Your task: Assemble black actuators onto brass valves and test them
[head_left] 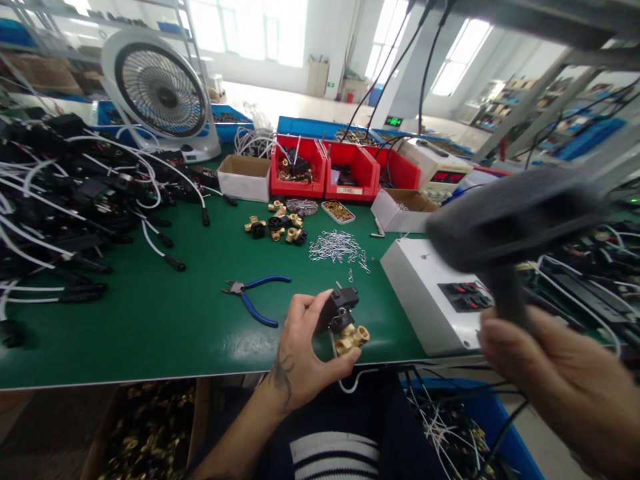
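My left hand [305, 353] is closed around a brass valve with a black housing [353, 339] at the front edge of the green table. A small pin [339, 285] stands up from the housing's top, and a white cable hangs below. My right hand [555, 380], raised at the right, grips the handle of a dark grey hammer [510, 213], its head blurred. Left of my left hand lie blue-handled cutting pliers [257, 300], jaws apart. Beyond it is a loose pile of silver clip pins [337, 247]. Several brass fittings with black parts [277, 223] sit farther back.
A white box with red-and-black terminals [415, 287] stands right of my left hand. Red bins [353, 175], cardboard boxes [244, 179] and a fan [160, 93] line the back. Black cabled units [65, 180] are heaped left. Below the edge is a blue crate [510, 427].
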The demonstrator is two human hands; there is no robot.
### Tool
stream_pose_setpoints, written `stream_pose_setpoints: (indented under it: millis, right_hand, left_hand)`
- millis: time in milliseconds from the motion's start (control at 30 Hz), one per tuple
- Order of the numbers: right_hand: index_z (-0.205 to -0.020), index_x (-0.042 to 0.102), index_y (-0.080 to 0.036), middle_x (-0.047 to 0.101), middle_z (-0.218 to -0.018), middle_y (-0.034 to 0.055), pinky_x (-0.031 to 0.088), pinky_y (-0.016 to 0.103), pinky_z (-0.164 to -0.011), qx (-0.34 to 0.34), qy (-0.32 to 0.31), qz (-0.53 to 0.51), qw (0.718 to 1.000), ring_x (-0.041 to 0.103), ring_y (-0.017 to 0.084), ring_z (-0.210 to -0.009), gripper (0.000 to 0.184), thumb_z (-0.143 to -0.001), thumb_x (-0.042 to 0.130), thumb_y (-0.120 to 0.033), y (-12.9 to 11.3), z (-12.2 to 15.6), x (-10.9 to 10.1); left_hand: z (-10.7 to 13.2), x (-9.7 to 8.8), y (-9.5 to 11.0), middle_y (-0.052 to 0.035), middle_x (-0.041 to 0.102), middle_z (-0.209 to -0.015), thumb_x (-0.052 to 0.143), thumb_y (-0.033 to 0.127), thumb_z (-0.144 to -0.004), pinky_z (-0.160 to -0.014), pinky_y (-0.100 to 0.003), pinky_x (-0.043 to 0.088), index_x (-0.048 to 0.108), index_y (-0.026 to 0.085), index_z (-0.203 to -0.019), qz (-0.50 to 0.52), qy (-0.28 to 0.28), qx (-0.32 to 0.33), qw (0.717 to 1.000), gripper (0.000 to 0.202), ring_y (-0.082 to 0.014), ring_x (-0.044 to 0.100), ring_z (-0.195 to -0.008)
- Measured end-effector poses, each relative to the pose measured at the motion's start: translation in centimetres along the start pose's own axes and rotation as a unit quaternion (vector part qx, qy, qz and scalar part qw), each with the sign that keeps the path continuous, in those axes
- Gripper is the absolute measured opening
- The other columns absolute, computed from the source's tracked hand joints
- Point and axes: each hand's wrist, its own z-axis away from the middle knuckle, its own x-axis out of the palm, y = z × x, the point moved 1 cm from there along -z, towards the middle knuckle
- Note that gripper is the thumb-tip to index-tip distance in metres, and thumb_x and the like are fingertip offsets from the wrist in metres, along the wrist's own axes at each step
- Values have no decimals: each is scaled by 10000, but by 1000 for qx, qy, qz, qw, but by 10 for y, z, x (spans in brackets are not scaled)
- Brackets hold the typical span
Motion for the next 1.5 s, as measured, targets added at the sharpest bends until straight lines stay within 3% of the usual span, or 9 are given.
stream_pose_setpoints:
  millis: [100, 267, 433, 567, 700, 867, 1000, 1300, 1500]
  right_hand:
    - [-746, 607, -242, 637, -558, 13, 444, 294, -416, -68, -115, 11, 991, 607, 193, -441, 408, -928, 472, -581, -4, -1, 7]
    - [-734, 576, -253, 536, -459, -21, 346, 271, -339, -67, 54, 22, 996, 496, 157, -335, 427, -964, 417, -576, -2, 2, 5]
    - [-749, 625, -218, 601, -541, -10, 394, 268, -430, -56, -110, -5, 992, 564, 164, -436, 431, -929, 501, -589, 1, 2, 23]
    - [-899, 663, -218, 596, -612, -24, 415, 251, -476, -24, -81, -95, 992, 552, 156, -520, 297, -895, 602, -509, -17, -19, 25]
    - [-887, 649, -198, 667, -871, 30, 492, 269, -679, -122, -96, -148, 977, 629, 178, -785, 52, -887, 610, -231, -43, -46, 37]
    - [-912, 644, -171, 631, -913, 49, 472, 257, -710, -217, -144, -112, 959, 603, 171, -833, 164, -876, 554, -38, -59, -58, 59]
    - [-1022, 659, -149, 615, -940, 87, 469, 293, -691, -269, -166, -10, 949, 578, 205, -823, 267, -850, 523, 4, -65, -56, 58]
    - [-927, 651, -136, 628, -937, 101, 492, 303, -708, -372, -197, 50, 906, 578, 202, -815, 194, -840, 546, 1, -63, -62, 55]
    - [-943, 646, -191, 637, -775, 15, 451, 249, -574, -212, -147, -39, 965, 593, 153, -655, 109, -934, 561, -257, -47, -61, 29]
  left_hand:
    - [0, -1, 0, -55, 461, -1133, 747, 301, -722, -879, -381, 538, 456, 238, -1376, 11, 4, 4, 1000, 718, -219, 553, -1041]
    - [0, -1, 0, -59, 459, -1152, 764, 312, -714, -923, -410, 522, 444, 248, -1396, -5, -3, 2, 1000, 756, -229, 545, -1067]
    - [-1, -1, 0, -57, 464, -1137, 756, 297, -716, -880, -393, 544, 459, 248, -1374, 14, 7, 2, 1000, 723, -225, 557, -1043]
    - [-2, 2, 1, -61, 479, -1140, 770, 284, -705, -922, -419, 524, 452, 253, -1392, -11, 2, 25, 1000, 758, -233, 542, -1062]
    - [-1, 4, -2, -70, 502, -1172, 756, 283, -707, -888, -428, 542, 499, 269, -1333, -26, 14, 38, 999, 677, -256, 553, -1090]
    - [0, 5, -4, -53, 555, -1139, 753, 287, -704, -968, -517, 498, 572, 268, -1188, -42, 10, 46, 998, 516, -286, 562, -1090]
    - [-1, 4, 0, -61, 494, -1168, 767, 290, -696, -993, -520, 484, 536, 261, -1235, -35, -18, 24, 999, 586, -287, 543, -1104]
    - [-4, -2, 4, -37, 478, -1150, 796, 284, -672, -969, -445, 508, 491, 305, -1348, -11, -71, -19, 997, 741, -243, 557, -1065]
    - [-6, -3, -2, -58, 493, -1194, 746, 328, -737, -967, -456, 523, 452, 294, -1393, 8, -24, -2, 1000, 719, -260, 551, -1134]
